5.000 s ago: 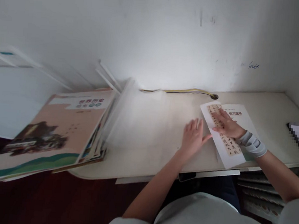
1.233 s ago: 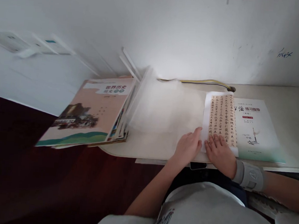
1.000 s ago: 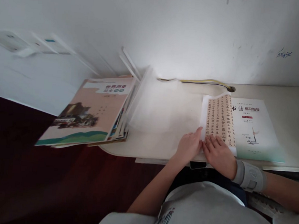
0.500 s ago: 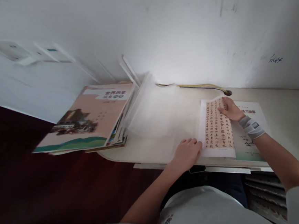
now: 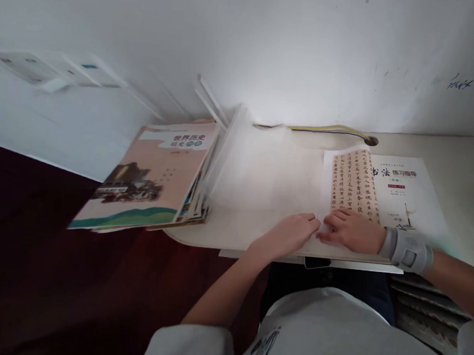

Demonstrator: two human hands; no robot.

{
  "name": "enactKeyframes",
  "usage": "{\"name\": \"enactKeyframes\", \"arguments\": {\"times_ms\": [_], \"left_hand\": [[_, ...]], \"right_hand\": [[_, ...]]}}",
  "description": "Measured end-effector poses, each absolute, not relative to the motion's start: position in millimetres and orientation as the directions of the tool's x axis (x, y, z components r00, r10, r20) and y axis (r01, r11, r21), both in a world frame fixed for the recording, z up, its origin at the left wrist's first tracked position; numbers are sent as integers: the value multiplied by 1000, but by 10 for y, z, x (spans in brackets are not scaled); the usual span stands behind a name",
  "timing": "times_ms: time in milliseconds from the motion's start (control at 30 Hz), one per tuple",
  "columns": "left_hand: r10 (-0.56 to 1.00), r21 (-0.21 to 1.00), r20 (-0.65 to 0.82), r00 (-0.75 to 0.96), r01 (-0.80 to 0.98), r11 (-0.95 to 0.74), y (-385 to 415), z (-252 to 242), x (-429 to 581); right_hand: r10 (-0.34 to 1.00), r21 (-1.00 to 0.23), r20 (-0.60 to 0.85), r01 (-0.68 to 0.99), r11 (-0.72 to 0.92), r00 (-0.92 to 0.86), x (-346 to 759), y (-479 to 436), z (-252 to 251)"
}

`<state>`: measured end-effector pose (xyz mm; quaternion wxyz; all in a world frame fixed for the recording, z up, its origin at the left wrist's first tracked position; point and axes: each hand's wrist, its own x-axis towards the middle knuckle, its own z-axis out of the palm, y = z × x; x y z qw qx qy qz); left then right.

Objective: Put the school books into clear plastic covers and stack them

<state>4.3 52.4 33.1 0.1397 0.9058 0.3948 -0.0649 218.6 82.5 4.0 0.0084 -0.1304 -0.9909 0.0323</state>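
A calligraphy workbook (image 5: 418,197) with a white and green cover lies on the desk's right part. Over its left side rests a tan page (image 5: 354,178) with columns of brush-written characters and a white margin. At the page's lower left edge, my left hand (image 5: 292,235) is closed, fingertips pinched on the margin. Just right of it my right hand (image 5: 351,230), with a grey wrist brace (image 5: 407,252), has its fingers bent on the page's lower left corner. The right hand covers the page's lower part. To the left, a clear plastic sheet (image 5: 254,168) lies on the desk.
A stack of books, topped by a pink history workbook (image 5: 151,171), stands at the left and overhangs the desk's front edge. Yellow and black cables (image 5: 327,128) run along the wall to a hole (image 5: 371,140). The white desk (image 5: 470,179) meets the wall behind.
My right hand has slid from the page's upper right down to its lower left corner, beside my left hand. The left hand stays at the page's left edge. The view has shifted slightly.
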Motion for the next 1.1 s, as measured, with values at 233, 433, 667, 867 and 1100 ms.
{"name": "enactKeyframes", "arguments": {"times_ms": [233,433,667,867,1100], "left_hand": [[702,145,-208,682,731,-667,441,372,40],[684,101,-179,707,705,-702,433,305,58],[640,133,-116,759,651,-748,441,295,59],[619,193,-114,777,628,-754,426,332,46],[662,147,-109,741,671,-727,456,141,40]], "right_hand": [[232,-95,12,230,969,-973,2188,894,24],[171,-132,-19,172,976,-985,2243,912,73],[218,25,36,219,975,-975,2199,790,-19],[167,104,42,171,980,-985,2146,794,7],[153,-260,-6,149,954,-988,2257,1143,145]]}}
